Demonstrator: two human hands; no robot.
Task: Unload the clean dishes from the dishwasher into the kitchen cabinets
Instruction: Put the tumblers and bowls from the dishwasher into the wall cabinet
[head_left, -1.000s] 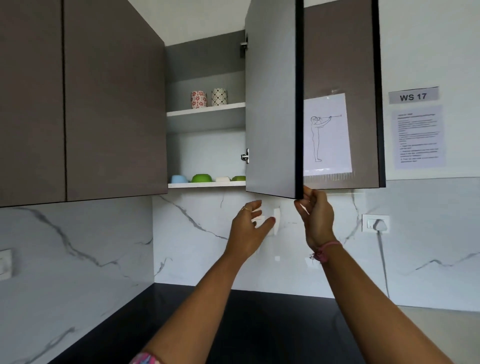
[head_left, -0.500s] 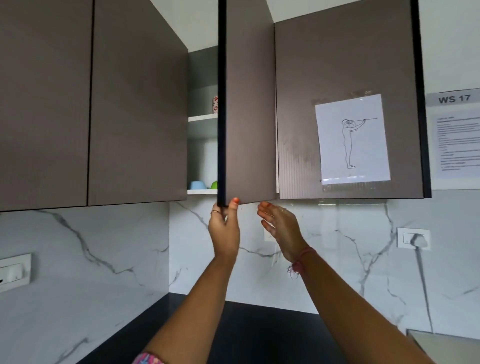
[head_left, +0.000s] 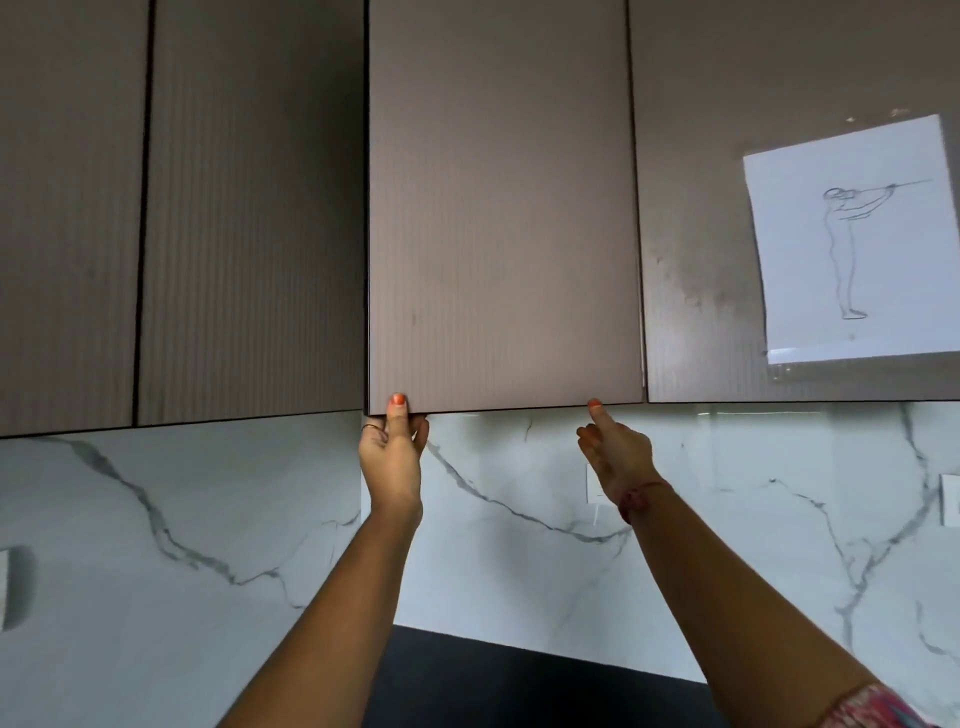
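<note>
Under the wall cabinets: left hand (head_left: 390, 457) pinching the bottom corner of the shut cabinet door (head_left: 501, 208), right hand (head_left: 615, 454) touching its lower edge with one fingertip; dishes out of sight, this cupboard seemingly finished, remainder undeterminable.

Both arms raised from the bottom of view, forearms bare, reaching up and converging slightly. Left hand (head_left: 392, 457) upright, back toward the camera, thumb tip with an orange nail pressed against the front of the door (head_left: 501, 218) at its lower left corner, remaining fingers tucked up behind the bottom edge, pinching it. Ring (head_left: 370, 427) visible on one finger. Right hand (head_left: 615, 454) tilted leftward, one finger extended with its orange-nailed tip touching the bottom edge near the lower right corner, other fingers loosely curled, holding nothing. Red thread band (head_left: 636, 500) around the right wrist. Patterned sleeve (head_left: 872, 709) at the right upper arm, bottom right.
</note>
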